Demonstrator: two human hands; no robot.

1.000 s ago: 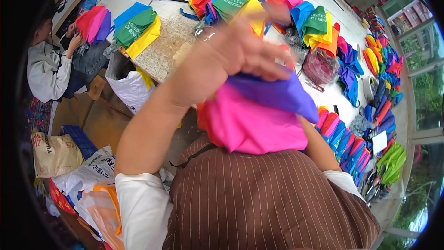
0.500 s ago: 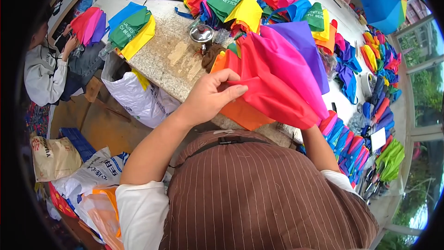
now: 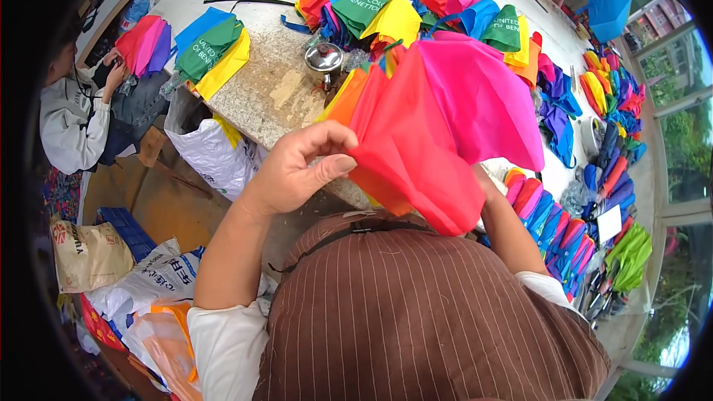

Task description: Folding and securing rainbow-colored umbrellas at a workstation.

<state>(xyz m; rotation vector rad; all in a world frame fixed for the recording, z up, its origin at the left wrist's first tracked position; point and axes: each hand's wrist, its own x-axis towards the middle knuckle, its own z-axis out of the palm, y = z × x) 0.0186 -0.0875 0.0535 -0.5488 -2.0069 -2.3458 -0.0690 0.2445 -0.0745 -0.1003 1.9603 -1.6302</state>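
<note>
In front of my apron hangs a partly folded rainbow umbrella (image 3: 420, 145), its red and pink panels fanned out, with orange and yellow ones behind. My left hand (image 3: 303, 167) pinches the edge of the red panel between thumb and fingers. At the panel's other side is my right hand (image 3: 487, 189); the red cloth covers its fingers, so its grip does not show. A shiny domed metal device (image 3: 324, 57) stands on the worktable (image 3: 260, 93), beyond my left hand.
Folded multicoloured umbrellas (image 3: 364, 7) lie along the table's far side, and more (image 3: 553, 230) at right. Another umbrella (image 3: 215, 52) hangs over the left edge above a white sack (image 3: 212, 152). A co-worker (image 3: 74, 115) sits at left. Bags (image 3: 89, 252) cover the lower-left floor.
My left hand has moved left and slightly down with the red panel's edge. The red panel now spreads lower and the purple one has turned out of sight. An open umbrella at upper right has shifted.
</note>
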